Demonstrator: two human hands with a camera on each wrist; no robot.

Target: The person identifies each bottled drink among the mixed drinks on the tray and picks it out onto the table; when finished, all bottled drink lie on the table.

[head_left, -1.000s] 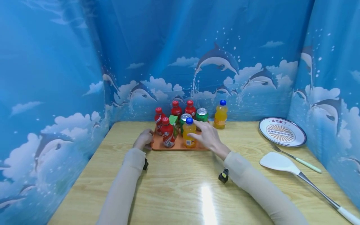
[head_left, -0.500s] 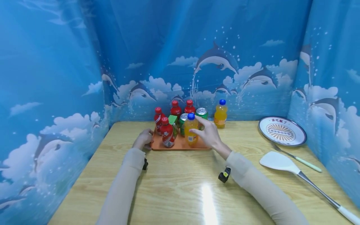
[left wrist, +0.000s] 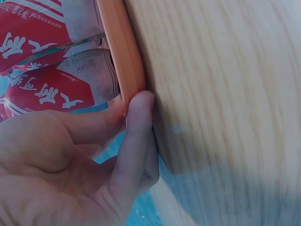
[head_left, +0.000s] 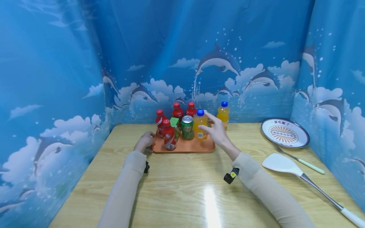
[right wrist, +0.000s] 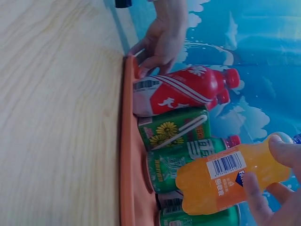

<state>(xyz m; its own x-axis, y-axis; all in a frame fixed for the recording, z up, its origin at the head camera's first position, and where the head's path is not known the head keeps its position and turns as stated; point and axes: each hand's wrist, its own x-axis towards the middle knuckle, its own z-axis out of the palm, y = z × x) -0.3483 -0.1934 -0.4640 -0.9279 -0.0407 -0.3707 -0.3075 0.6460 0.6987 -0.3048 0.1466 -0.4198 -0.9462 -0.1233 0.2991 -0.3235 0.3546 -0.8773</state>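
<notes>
My right hand [head_left: 218, 131] grips an orange juice bottle [head_left: 201, 125] with a blue cap near its top. In the right wrist view, the orange bottle [right wrist: 221, 176] hangs tilted, its base off the orange tray [right wrist: 127, 155]. At the tray's left end, my left hand [head_left: 145, 141] pinches the rim between thumb and fingers, as the left wrist view also shows. Upright on the tray [head_left: 186, 147] are several red-capped bottles, one [head_left: 169, 136] in front, a green carton [head_left: 175, 123] and a green can [head_left: 187, 127]. A second can is mostly hidden behind the held bottle.
Behind my right hand stands another orange juice bottle [head_left: 224, 114], on the table. To the right lie a patterned plate [head_left: 284, 133], a fork [head_left: 299, 159] with a pale green handle, and a white spatula [head_left: 282, 164]. A blue dolphin curtain [head_left: 176, 63] encloses the table.
The right hand has lifted the orange juice bottle and carried it rightward, uncovering the front green can and now blocking the other. The left hand keeps its place on the tray rim.
</notes>
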